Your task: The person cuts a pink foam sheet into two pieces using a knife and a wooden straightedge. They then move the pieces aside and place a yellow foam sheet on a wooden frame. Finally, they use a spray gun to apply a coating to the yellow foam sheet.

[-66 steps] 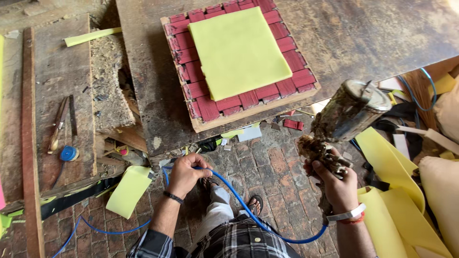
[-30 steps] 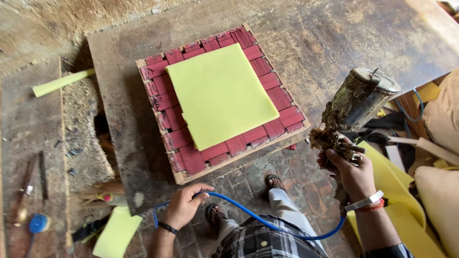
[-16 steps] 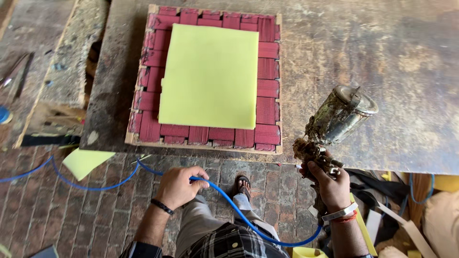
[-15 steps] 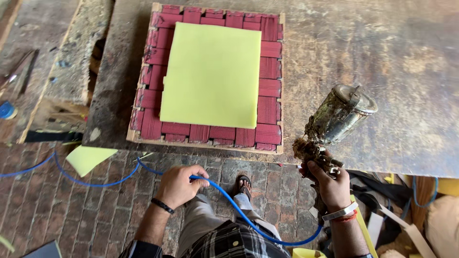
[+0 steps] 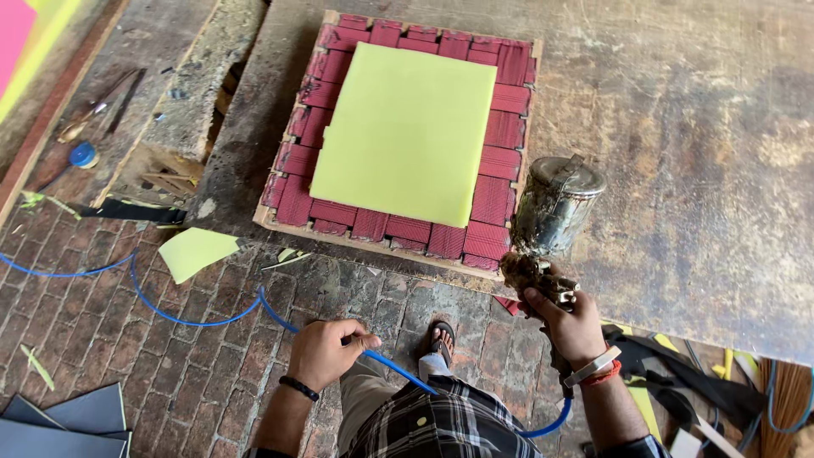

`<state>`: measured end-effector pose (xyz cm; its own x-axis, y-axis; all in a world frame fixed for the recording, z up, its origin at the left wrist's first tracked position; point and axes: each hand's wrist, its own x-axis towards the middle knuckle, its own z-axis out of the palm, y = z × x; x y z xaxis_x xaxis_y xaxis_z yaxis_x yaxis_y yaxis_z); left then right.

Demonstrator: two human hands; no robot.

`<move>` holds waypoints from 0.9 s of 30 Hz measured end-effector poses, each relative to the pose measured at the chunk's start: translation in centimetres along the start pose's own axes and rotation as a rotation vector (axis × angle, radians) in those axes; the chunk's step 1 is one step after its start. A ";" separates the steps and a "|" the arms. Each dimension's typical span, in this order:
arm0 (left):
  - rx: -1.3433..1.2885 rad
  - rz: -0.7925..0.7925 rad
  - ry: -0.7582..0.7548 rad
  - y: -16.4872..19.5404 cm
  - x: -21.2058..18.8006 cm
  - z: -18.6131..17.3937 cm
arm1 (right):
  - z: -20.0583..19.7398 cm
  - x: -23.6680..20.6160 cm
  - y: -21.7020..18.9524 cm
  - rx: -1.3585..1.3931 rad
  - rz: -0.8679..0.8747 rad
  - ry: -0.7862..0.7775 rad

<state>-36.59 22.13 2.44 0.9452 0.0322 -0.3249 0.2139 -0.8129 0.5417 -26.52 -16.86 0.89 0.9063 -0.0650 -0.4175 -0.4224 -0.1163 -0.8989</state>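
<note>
Your right hand (image 5: 570,326) is wrapped around the grip of the spray gun (image 5: 543,233), fingers curled tight about the crusted handle; whether one rests on the trigger cannot be made out. The gun stands nearly upright at the near edge of the worktable (image 5: 678,127), its metal cup (image 5: 558,203) on top, just beside the near right corner of the red woven frame (image 5: 500,153). Judge it top-heavy: the cup probably carries liquid, so the weight sits above your fist and wants to tip. It is stiff metal, rough with dried residue, so not slippery. The handle below the cup is the sound place to hold, as you do.

Your left hand (image 5: 326,352) is closed around the blue hose (image 5: 195,318), fingers narrow, thumb over the top. The hose is light, bendy and smooth; it trails across the brick floor (image 5: 127,373) to your left and loops under you toward the gun.

The yellow-green foam sheet (image 5: 407,131) lies flat on the frame, touched by neither hand. It looks soft, light and easily dented.
</note>
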 end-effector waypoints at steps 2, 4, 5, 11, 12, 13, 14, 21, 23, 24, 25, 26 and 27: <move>0.026 -0.014 0.027 -0.3 0.2 0.3 | 0.1 0.3 -0.2 0.049 -0.017 -0.034; 0.044 -0.064 -0.009 -0.5 0.2 0.6 | 0.0 0.5 -0.6 0.112 -0.037 -0.039; 0.054 -0.083 -0.024 -0.5 0.3 0.7 | -0.1 0.6 -0.8 0.155 -0.059 -0.022; -0.063 -0.028 -0.126 -0.5 0.2 0.2 | -0.9 0.4 -1.8 0.128 -0.093 0.020; -0.050 -0.031 -0.148 -0.4 0.3 0.0 | -1.0 0.2 -1.8 0.086 -0.082 0.029; -0.037 -0.036 -0.170 -0.4 0.3 -0.2 | -1.1 0.0 -1.7 0.081 -0.069 0.032; -0.024 -0.042 -0.194 -0.3 0.4 -0.4 | -1.1 -0.2 -1.6 0.076 -0.052 0.035; -0.055 -0.014 -0.234 0.4 1.6 -0.1 | -2.2 -1.2 -1.5 0.032 -0.073 0.001; -0.069 -0.047 -0.206 0.9 1.8 -0.1 | -2.6 -1.6 -1.9 0.035 -0.083 0.007; -0.059 -0.064 -0.206 1.1 1.8 -0.3 | -2.7 -1.7 -2.2 0.037 -0.091 0.005; -0.049 -0.083 -0.208 1.3 1.7 -0.5 | -2.8 -1.9 -2.5 0.059 -0.091 0.016; -0.038 -0.102 -0.212 1.6 1.7 -0.7 | -2.9 -2.0 -2.7 0.081 -0.090 0.027; -0.024 -0.090 -0.206 1.8 1.6 -1.1 | -2.9 -2.1 -2.8 0.102 -0.086 0.035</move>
<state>-34.43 21.32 3.77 0.8524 -0.0171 -0.5226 0.3031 -0.7982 0.5206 -27.26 -19.26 4.69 0.9375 -0.0938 -0.3352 -0.3385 -0.0215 -0.9407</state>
